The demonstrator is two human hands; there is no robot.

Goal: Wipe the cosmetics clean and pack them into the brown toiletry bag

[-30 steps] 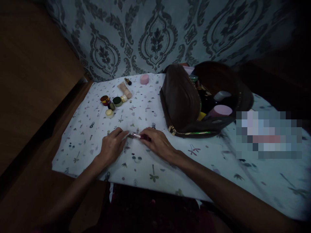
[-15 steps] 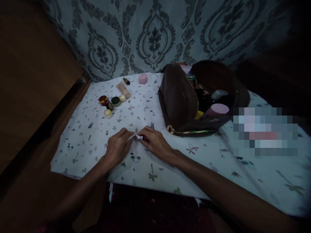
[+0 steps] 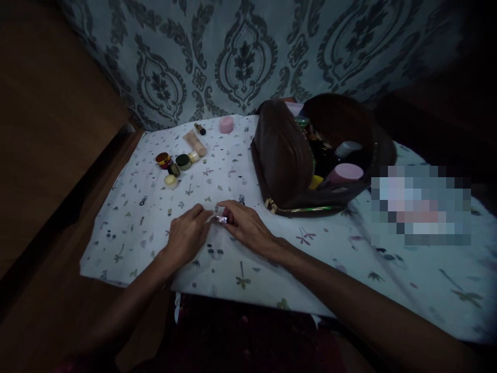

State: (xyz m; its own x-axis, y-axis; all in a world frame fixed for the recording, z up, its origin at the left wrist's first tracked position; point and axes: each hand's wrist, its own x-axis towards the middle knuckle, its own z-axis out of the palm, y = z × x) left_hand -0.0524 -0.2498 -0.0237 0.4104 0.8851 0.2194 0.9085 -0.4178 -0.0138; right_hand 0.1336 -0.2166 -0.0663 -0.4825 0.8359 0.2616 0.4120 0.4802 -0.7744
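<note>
My left hand (image 3: pixel 187 234) and my right hand (image 3: pixel 246 227) meet low over the patterned white cloth (image 3: pixel 132 228), fingers pinched together on a small silvery, reddish cosmetic item (image 3: pixel 220 218) held between them. Only its shiny end shows; the rest is hidden under my right fingers. An open brown cosmetic bag (image 3: pixel 285 158) stands just right of my hands, with a pink-lidded jar (image 3: pixel 345 172) and other containers inside.
A cluster of small jars (image 3: pixel 174 163), a beige tube (image 3: pixel 195 142), a small dark bottle (image 3: pixel 200 128) and a pink jar (image 3: pixel 225 124) lie at the cloth's far left. A patterned curtain hangs behind. Wooden furniture (image 3: pixel 50 134) flanks the left. A blurred patch sits at right.
My hands have drawn closer together around the item, so less of it shows than a second ago. The view has shifted slightly.
</note>
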